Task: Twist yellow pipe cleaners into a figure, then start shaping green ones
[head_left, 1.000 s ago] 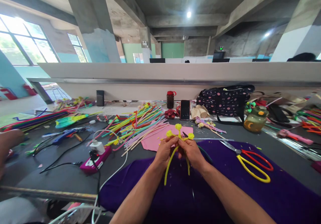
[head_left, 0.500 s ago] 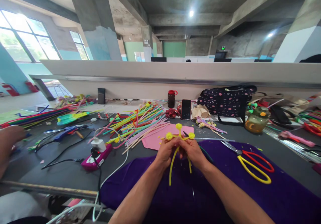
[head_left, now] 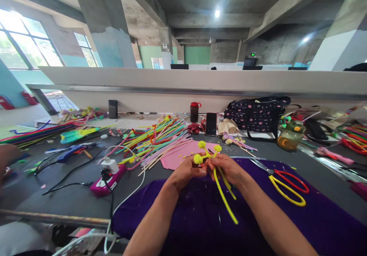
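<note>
Yellow pipe cleaners (head_left: 225, 198), topped by three small fuzzy balls, are held over the purple cloth (head_left: 197, 214). My right hand (head_left: 228, 168) pinches them where the stems meet, with two long ends hanging below it. My left hand (head_left: 187, 170) is closed by the lower-left ball, fingertips against the piece; whether it bears any of the weight is hard to make out. Behind both hands lies a pink sheet (head_left: 183, 153) with yellow scraps. Scissors (head_left: 286, 183) with red and yellow handles rest on the cloth to the right.
Bundles of coloured pipe cleaners (head_left: 160, 133) lie beyond the sheet. On the left are a purple power strip (head_left: 107, 181) with cables and a blue glue gun (head_left: 71, 153). A phone (head_left: 211, 124), a red-capped bottle (head_left: 194, 112), a bag (head_left: 255, 116) and a jar (head_left: 289, 135) stand behind. Another person's hand (head_left: 8, 158) is at far left.
The yellow piece has turned in my hands: its stems now slant down to the right, and the balls are bunched closer together. My left hand has shifted slightly left.
</note>
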